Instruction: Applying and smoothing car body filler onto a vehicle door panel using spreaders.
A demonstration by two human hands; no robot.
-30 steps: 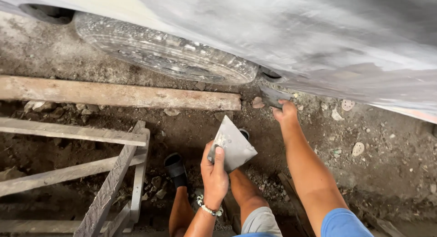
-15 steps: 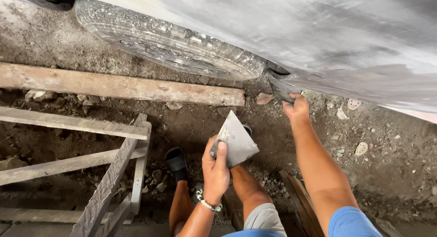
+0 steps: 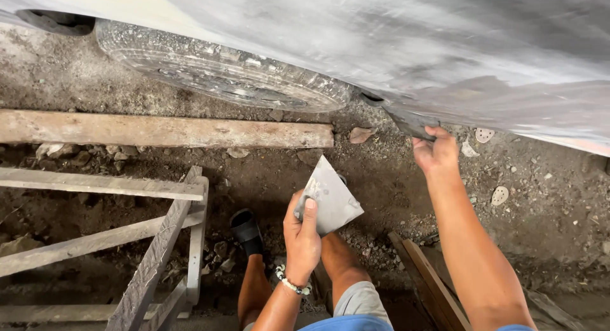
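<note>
Here I see a flat grey putty blade [image 3: 330, 197], smeared with filler, held low in the middle of the view above my knees. My left hand [image 3: 301, 236] grips it at its lower corner, fingers curled tight round that edge and the thumb laid flat along the face; a beaded bracelet [image 3: 289, 283] sits on that wrist. Up and to the right, my right hand [image 3: 436, 152] reaches to the lower edge of the grey sanded car body panel [image 3: 445, 58], fingers closed on a dark scraper [image 3: 410, 124] pressed against that edge. How much of the scraper lies under the panel I cannot tell. Left of that hand, under the panel, a dusty tyre [image 3: 222, 74] rests on the dirt ground [image 3: 559, 223]. A worn wooden plank [image 3: 165, 131] lies on the ground just in front of the tyre. Nearer to me on the left stands a rough wooden frame [image 3: 159, 255], and a black sandal [image 3: 246, 229] on my foot shows beside it.
</note>
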